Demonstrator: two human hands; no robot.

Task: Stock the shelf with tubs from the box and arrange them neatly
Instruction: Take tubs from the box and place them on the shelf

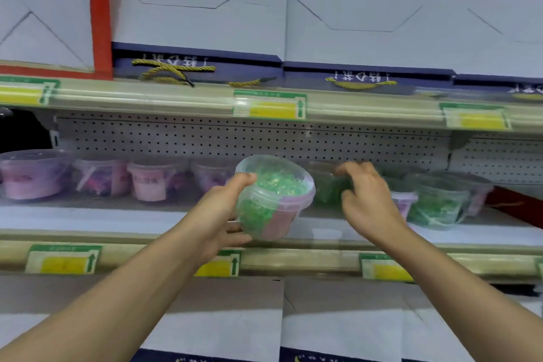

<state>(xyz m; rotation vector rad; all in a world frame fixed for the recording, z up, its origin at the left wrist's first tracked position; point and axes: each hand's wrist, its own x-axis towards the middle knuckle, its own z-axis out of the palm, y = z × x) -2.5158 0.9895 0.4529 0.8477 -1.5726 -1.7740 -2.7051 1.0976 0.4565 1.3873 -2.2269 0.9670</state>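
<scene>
A clear round plastic tub with green contents and a pink label (pixel 274 197) is sitting tilted in the air in front of the middle shelf, its lid leaning toward the camera. The left hand (pixel 219 214) is gripping it from the left side: the thumb is curling over the lid's rim at the top and the fingers are wrapping beneath its base, so the tub is lying to the right of the palm, cradled between thumb and fingers.

Just to the right, the right hand (pixel 367 200) is reaching in over the pale shelf board (pixel 88 216), its fingers and thumb curling around a blurred tub of green contents (pixel 327 188) standing on the shelf; whether the fingers are actually clamping it is too smeared to tell.

Further right, more clear green-filled tubs (pixel 440 200) are standing close together. To the left, a row of clear tubs with purple and pink contents (pixel 102 178) is lining the back of the shelf before a white perforated back panel (pixel 205 138). Green and yellow price tags (pixel 269 105) are hanging on the shelf edges. White and navy gift boxes with yellow rope handles (pixel 199 17) are filling the shelf above.
</scene>
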